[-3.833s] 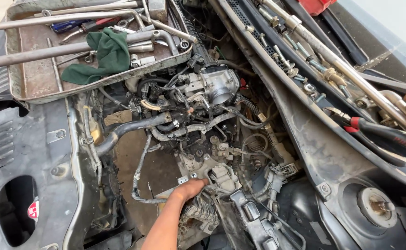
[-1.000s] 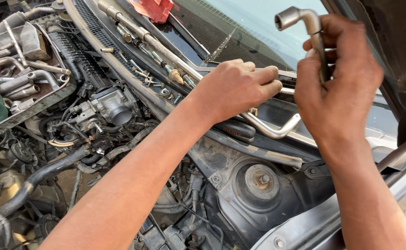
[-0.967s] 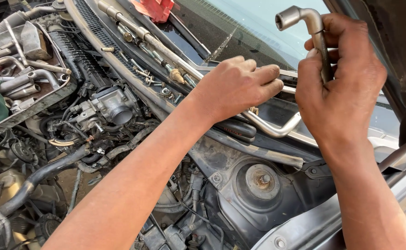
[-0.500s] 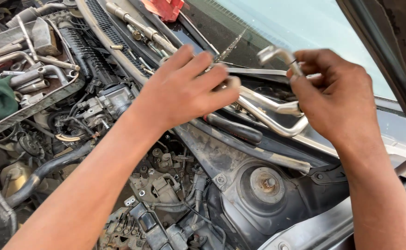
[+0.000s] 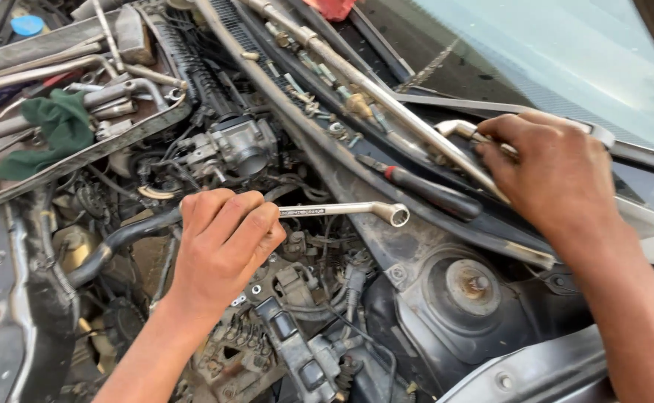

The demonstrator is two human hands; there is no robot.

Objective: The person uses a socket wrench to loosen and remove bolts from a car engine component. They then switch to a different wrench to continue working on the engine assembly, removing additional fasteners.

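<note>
A green rag lies in a metal tray among long tools; a red-handled screwdriver rests below the windscreen.

Your left hand is closed around the shaft of a bent silver socket wrench, its round socket end pointing right, above the open engine bay. Your right hand rests on a second silver wrench lying at the base of the windshield, near a red-handled screwdriver. A tool tray with a green rag sits at upper left.
</note>
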